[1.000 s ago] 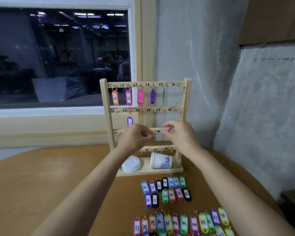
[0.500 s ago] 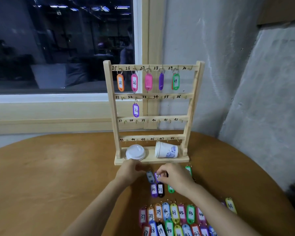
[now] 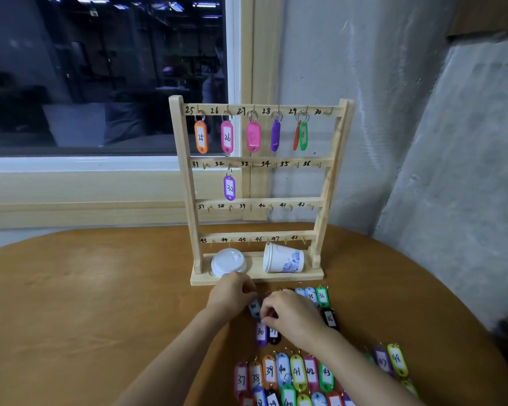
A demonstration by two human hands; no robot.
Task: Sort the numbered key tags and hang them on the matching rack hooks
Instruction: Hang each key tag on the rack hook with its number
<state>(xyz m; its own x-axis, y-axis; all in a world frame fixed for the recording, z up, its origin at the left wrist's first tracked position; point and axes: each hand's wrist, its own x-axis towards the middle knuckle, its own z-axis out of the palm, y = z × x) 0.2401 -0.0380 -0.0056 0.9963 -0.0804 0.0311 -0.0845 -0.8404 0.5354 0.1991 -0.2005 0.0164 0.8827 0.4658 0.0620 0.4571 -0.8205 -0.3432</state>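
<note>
The wooden rack [image 3: 330, 183] stands at the table's back, its hooks numbered 25 to 48. Tags hang on hooks 25 to 29, and a purple tag 32 [image 3: 229, 187] hangs on the second rail. Loose tags lie in front of the rack. My left hand [image 3: 232, 291] and my right hand [image 3: 295, 315] meet over a blue tag marked 30 [image 3: 254, 308] lying on the table. My right thumb and fingers pinch its lower edge. My left fingers curl over its ring end, which they hide. A purple tag 30 [image 3: 261, 332] and a black tag 31 [image 3: 274, 334] lie just below.
A white lid [image 3: 228, 262] and a tipped paper cup [image 3: 282, 259] rest on the rack's base. A green tag 36 [image 3: 322, 295] and a black tag [image 3: 330, 317] lie right of my hands. Rows of tags 37 to 48 [image 3: 296, 372] fill the near table. A wall stands close on the right.
Both hands came down from the rack's third rail to the loose tags on the table. They have closed in on the blue tag. The tags on hook 29 have turned.
</note>
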